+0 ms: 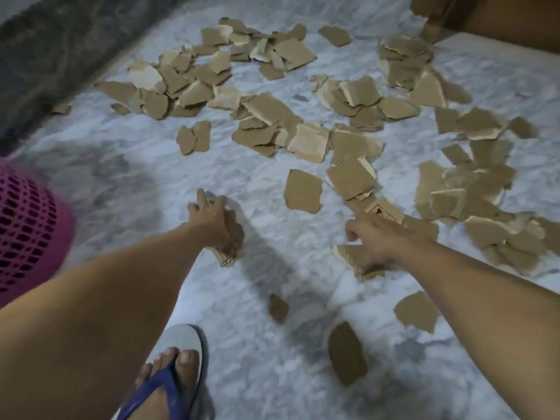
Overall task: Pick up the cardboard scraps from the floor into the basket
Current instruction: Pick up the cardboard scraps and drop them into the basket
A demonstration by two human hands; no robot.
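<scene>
Floor (257,268): one, pale marble; dark strip along far left edge; bare room at centre and left.
Scraps (272,116): dozens, too many to count, strewn flat across far and right floor; four loose near foot.
Basket (27,231): one, pink mesh, at left edge, just beside left arm.
Left hand (212,222): curled round a stack of scraps (231,237), long axis running near to far.
Right hand (375,237): forefinger stretched out, other fingers gripping a scrap (348,254) underneath.
Sandal (181,353): one, white with blue strap, near edge.
</scene>
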